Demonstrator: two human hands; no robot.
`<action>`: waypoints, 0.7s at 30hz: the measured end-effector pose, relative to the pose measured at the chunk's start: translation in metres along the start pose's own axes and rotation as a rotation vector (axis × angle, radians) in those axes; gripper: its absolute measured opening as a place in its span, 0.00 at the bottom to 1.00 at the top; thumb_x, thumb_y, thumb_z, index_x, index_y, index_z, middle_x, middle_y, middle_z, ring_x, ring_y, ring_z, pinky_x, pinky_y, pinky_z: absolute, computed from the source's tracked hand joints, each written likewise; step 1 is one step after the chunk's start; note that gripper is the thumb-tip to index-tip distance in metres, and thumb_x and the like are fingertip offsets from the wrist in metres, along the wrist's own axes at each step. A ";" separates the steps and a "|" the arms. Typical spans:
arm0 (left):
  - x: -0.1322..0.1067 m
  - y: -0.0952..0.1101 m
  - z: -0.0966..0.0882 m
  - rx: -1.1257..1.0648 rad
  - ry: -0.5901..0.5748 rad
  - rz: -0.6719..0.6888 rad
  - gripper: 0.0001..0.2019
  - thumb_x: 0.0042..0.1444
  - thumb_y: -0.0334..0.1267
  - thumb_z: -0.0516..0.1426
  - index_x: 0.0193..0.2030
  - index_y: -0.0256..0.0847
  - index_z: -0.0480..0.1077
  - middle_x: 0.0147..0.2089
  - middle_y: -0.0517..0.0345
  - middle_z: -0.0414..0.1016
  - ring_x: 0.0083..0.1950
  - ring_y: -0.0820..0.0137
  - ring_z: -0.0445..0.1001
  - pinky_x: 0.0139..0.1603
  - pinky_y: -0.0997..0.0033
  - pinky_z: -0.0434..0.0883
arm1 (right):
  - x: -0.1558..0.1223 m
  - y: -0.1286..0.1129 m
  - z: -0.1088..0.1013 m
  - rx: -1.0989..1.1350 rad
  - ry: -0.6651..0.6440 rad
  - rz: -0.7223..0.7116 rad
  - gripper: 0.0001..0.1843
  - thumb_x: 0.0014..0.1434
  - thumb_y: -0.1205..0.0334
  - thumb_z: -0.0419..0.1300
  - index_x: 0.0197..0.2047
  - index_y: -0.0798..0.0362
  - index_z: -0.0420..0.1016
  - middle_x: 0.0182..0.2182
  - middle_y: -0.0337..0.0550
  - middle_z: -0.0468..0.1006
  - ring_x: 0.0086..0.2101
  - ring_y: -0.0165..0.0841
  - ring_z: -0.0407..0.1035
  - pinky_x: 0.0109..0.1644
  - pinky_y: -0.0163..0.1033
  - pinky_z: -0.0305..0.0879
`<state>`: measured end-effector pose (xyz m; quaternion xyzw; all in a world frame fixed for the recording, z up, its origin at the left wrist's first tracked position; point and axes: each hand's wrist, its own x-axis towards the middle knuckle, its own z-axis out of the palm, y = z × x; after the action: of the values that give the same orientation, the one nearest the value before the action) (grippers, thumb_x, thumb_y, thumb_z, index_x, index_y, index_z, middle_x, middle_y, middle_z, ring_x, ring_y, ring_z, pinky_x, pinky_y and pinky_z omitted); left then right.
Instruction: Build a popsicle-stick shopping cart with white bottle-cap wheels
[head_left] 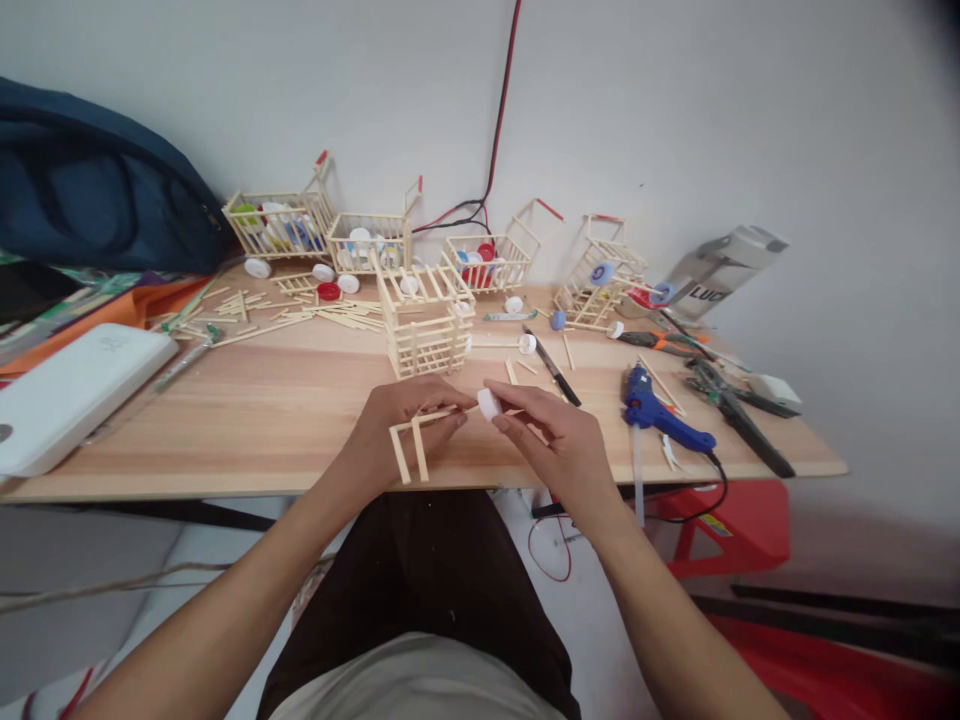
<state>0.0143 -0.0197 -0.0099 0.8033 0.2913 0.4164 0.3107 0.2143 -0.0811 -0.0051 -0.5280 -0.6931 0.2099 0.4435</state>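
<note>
Near the table's front edge, my left hand (409,425) is closed on a small frame of wooden sticks (420,445), with two stick ends pointing toward me. A white bottle cap (490,404) sits between the thumb and fingers of my right hand (555,430). The cap is at the far right end of the stick frame; whether it is fixed there I cannot tell. Just beyond my hands stands a basket of wooden sticks (427,325). A stick axle with a white cap wheel (527,344) lies to its right.
Miniature stick carts with bottle caps, such as a left cart (281,225), line the wall. Loose sticks (345,315) are scattered at left. A blue glue gun (664,410), pliers (660,342) and a black pen (553,367) lie at right. A white power bank (90,390) lies at left.
</note>
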 end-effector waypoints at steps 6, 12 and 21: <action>0.000 0.006 -0.003 -0.068 -0.023 0.095 0.11 0.59 0.29 0.58 0.44 0.43 0.80 0.41 0.57 0.83 0.42 0.72 0.80 0.45 0.77 0.73 | -0.001 -0.005 -0.001 -0.018 0.017 -0.004 0.15 0.63 0.59 0.62 0.53 0.46 0.78 0.48 0.41 0.82 0.36 0.29 0.77 0.45 0.36 0.75; -0.002 0.006 -0.003 -0.093 -0.041 0.088 0.10 0.60 0.31 0.59 0.44 0.44 0.81 0.40 0.57 0.83 0.41 0.72 0.80 0.44 0.77 0.72 | -0.001 -0.008 0.000 -0.021 0.021 -0.008 0.13 0.62 0.57 0.63 0.50 0.47 0.79 0.45 0.41 0.83 0.35 0.29 0.77 0.44 0.35 0.75; -0.004 0.013 -0.005 -0.068 -0.102 -0.029 0.11 0.62 0.35 0.56 0.43 0.44 0.81 0.41 0.56 0.83 0.43 0.69 0.80 0.46 0.73 0.73 | -0.004 -0.012 0.008 0.033 0.094 0.122 0.12 0.59 0.52 0.65 0.44 0.48 0.82 0.39 0.41 0.84 0.37 0.34 0.78 0.44 0.38 0.76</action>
<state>0.0111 -0.0292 0.0002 0.8082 0.2724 0.3799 0.3581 0.2015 -0.0875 -0.0015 -0.5711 -0.6345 0.2229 0.4707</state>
